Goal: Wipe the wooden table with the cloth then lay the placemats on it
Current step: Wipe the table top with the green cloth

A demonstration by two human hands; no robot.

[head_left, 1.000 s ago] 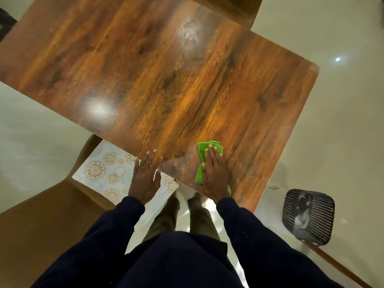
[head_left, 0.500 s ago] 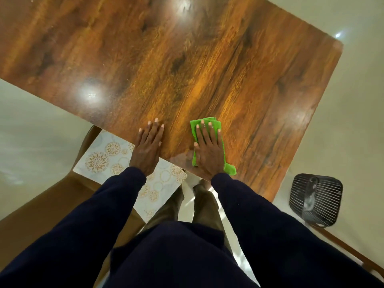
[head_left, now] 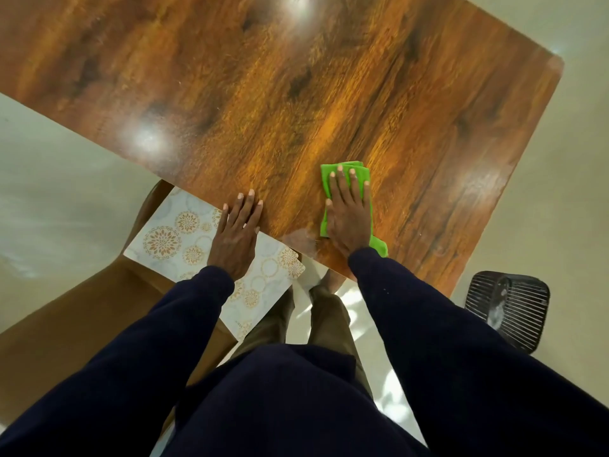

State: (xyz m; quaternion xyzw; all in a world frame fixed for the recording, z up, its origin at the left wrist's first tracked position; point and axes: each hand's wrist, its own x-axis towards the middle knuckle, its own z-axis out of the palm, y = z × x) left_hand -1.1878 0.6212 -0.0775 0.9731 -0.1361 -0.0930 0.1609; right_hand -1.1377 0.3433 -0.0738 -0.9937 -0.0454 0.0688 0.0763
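Wiping under way, to judge from the head view. Right hand (head_left: 349, 219) laid flat, fingers straight and spread, pressing the folded green cloth (head_left: 359, 173) onto the table (head_left: 296, 94) close to the near edge, just toward 3 o'clock from picture centre. Green showing past the fingertips at 12 o'clock, with one corner poking out by the wrist at 5 o'clock, right at the edge. Left hand (head_left: 235, 235) flat and open too, fingers on the wood, palm overhanging the edge, toward 9 o'clock from centre, holding nothing. Hands apart, bare wood between. Placemats (head_left: 164, 239) not yet on the table: lying on a brown chair seat (head_left: 66, 324) at 8 o'clock from the left hand, partly tucked beneath the table edge and that hand's wrist. Number in the pile: cannot tell. Dark grilled fan (head_left: 507, 308) on the floor at 4 o'clock.

Risks, as judgement only:
- **Cloth:** Pressed, not gripped, so liable to bunch, unfold or slip from under the palm on a quick stroke. Trailing corner apt to drag over the near edge.
- **Reach:** Long way to the far wood at 11 and 12 o'clock. Danger of the left hand sliding off an edge so close under it.
- **Placemats:** Easily nudged off the seat by a knee or sleeve.
- **Moisture:** Could get trapped if mats go down on damp wood. Glossy patches either glare or wet, hard to say.
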